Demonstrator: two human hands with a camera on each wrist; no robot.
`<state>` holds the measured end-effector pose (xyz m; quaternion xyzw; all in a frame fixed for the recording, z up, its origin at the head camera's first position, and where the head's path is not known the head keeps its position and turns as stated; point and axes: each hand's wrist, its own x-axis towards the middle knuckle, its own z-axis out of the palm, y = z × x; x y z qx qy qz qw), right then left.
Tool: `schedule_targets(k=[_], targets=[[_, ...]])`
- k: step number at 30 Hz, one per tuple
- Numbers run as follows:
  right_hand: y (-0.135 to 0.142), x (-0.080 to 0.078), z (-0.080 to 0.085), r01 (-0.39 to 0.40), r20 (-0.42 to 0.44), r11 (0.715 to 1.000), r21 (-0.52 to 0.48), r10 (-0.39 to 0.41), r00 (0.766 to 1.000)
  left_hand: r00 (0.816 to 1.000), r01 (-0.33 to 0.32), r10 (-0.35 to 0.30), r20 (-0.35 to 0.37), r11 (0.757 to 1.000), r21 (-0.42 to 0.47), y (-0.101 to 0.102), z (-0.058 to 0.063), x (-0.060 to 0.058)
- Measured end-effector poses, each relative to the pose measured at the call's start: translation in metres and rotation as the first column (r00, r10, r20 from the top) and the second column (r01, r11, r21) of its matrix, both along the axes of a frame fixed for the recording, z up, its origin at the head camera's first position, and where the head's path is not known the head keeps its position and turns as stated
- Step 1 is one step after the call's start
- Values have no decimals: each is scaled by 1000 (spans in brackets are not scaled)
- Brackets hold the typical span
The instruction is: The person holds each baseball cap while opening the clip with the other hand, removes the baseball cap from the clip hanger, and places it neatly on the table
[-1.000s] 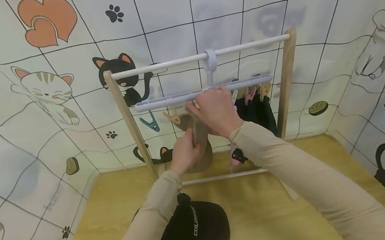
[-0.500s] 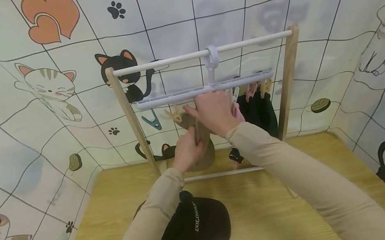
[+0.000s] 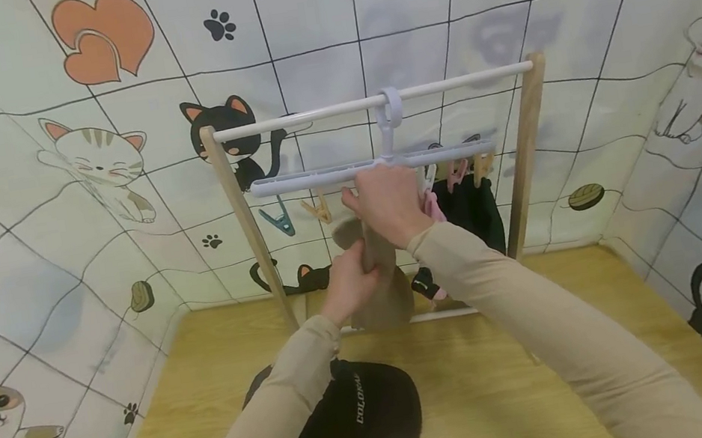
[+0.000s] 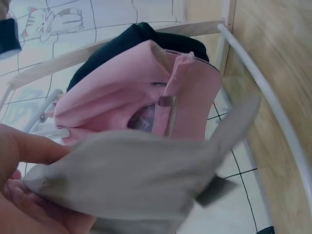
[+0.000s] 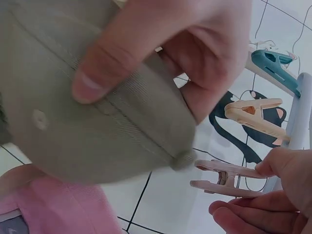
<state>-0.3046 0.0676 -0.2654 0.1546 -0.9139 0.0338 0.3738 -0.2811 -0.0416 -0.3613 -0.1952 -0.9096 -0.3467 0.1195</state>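
Observation:
My left hand grips a greyish-olive baseball cap, which hangs below the lilac clip hanger. In the left wrist view the cap is slightly blurred, its fabric bunched between thumb and fingers. My right hand is up at the middle of the hanger bar. From the right wrist, that hand pinches the handle ends of a pale pink clothespin, whose tips stand apart beside the cap's edge, with no fabric between them.
A pink cap and a dark green cap hang on the right half. Teal and yellow clothespins dangle at left. The rack has wooden posts and a white top rail. A black cap lies on the table.
My left hand and the olive cap have shifted a little right and down, away from the hanger bar. My right hand stays in about the same place at the bar.

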Motion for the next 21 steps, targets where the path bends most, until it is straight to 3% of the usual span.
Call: schedule_targets(k=[7, 14, 21], targets=[[-5, 2, 2, 31, 13, 1000, 4, -31, 999, 999, 46, -47, 0, 993, 110, -8, 1, 12], [-6, 3, 3, 51, 25, 998, 20, -52, 998, 995, 97, -94, -28, 986, 135, -16, 5, 25], [-5, 5, 6, 62, 84, 998, 8, -63, 995, 987, 139, -150, 63, 978, 156, -26, -3, 36]])
